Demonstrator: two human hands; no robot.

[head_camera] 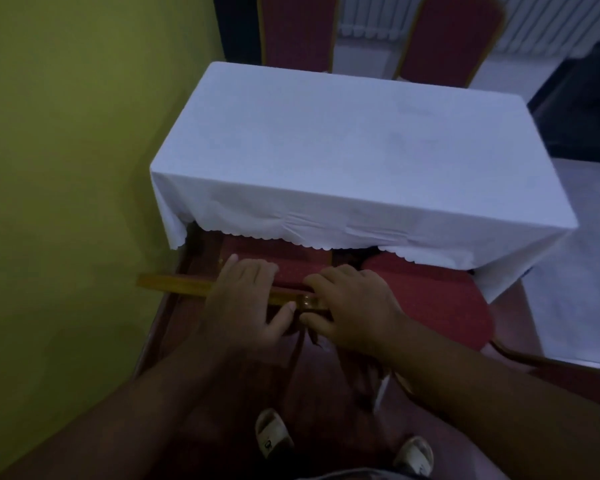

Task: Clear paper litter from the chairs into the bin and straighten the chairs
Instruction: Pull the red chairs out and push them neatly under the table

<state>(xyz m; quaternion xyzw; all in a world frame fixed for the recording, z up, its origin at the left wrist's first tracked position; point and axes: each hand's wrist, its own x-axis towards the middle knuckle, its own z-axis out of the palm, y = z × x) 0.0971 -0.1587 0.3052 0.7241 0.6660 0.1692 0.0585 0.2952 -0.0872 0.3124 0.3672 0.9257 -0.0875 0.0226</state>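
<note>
A red chair with a gold frame stands directly in front of me, its seat [284, 261] tucked partly under the white-clothed table. Both hands grip the top of its backrest [174, 285]. My left hand [246, 299] wraps the gold rail, fingers over the front and thumb behind. My right hand [354, 306] holds the same rail just to the right. A second red chair [440, 299] stands beside it on the right, turned at an angle. No paper litter or bin is visible.
A table under a white cloth [354, 150] fills the middle. Two more red chairs [451, 39] stand at its far side. A yellow-green wall [66, 168] runs close on the left. My sandalled feet [274, 434] stand on the reddish floor below.
</note>
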